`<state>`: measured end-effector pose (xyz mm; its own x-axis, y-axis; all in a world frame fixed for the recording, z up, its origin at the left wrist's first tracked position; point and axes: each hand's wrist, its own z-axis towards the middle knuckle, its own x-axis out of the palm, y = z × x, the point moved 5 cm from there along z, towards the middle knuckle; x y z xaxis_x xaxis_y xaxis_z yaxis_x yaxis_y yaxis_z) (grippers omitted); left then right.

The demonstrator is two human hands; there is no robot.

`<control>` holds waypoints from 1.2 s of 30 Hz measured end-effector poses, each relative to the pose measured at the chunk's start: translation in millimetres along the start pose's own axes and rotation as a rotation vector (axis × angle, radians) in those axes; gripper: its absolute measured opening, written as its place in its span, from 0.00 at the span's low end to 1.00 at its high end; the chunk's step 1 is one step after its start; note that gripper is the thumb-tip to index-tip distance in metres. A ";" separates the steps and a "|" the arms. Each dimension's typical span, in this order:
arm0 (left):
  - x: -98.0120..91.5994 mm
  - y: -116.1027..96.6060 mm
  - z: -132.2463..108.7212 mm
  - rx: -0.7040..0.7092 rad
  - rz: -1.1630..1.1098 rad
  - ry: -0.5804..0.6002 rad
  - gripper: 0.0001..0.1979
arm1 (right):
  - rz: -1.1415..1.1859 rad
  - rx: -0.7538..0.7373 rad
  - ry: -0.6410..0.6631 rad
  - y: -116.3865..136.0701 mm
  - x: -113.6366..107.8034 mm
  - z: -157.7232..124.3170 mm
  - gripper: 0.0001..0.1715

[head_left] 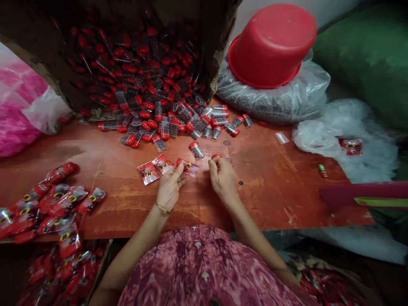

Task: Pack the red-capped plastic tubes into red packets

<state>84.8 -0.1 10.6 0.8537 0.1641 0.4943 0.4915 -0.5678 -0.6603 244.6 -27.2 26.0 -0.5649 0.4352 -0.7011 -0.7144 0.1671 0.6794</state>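
My left hand point(169, 187) pinches the end of a strip of red printed sachets point(165, 166) that lies across the wooden table point(270, 178). My right hand point(223, 176) is closed round a small red-capped vial point(217, 157), of which only the cap shows above the fingers. One loose vial point(196, 150) lies just beyond the hands. Farther back a heap of red-capped clear vials point(159, 114) spills out of a tipped cardboard box point(38, 55).
Filled sachet strips point(54, 204) pile up at the left table edge and in a box below point(63, 272). A red upturned basin point(270, 44) sits on a plastic bag at the back right. White plastic point(350, 144) lies right, a pink bag point(19, 110) left.
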 end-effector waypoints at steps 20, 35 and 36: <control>4.1 -5.7 -2.1 -0.022 0.180 0.076 0.20 | 0.672 0.098 0.246 2.1 -39.5 -36.0 0.09; 18.1 2.8 -7.6 0.083 0.125 0.161 0.19 | 0.829 0.309 0.303 4.4 -5.4 -37.5 0.15; 19.7 5.1 -7.7 0.093 0.107 0.161 0.19 | 0.832 0.301 0.286 6.4 -3.1 -37.5 0.15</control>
<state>102.8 -6.0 21.4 0.8670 -0.0284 0.4974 0.4194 -0.4973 -0.7594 226.3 -60.6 24.3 -0.9564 0.2897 0.0378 0.0811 0.1389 0.9870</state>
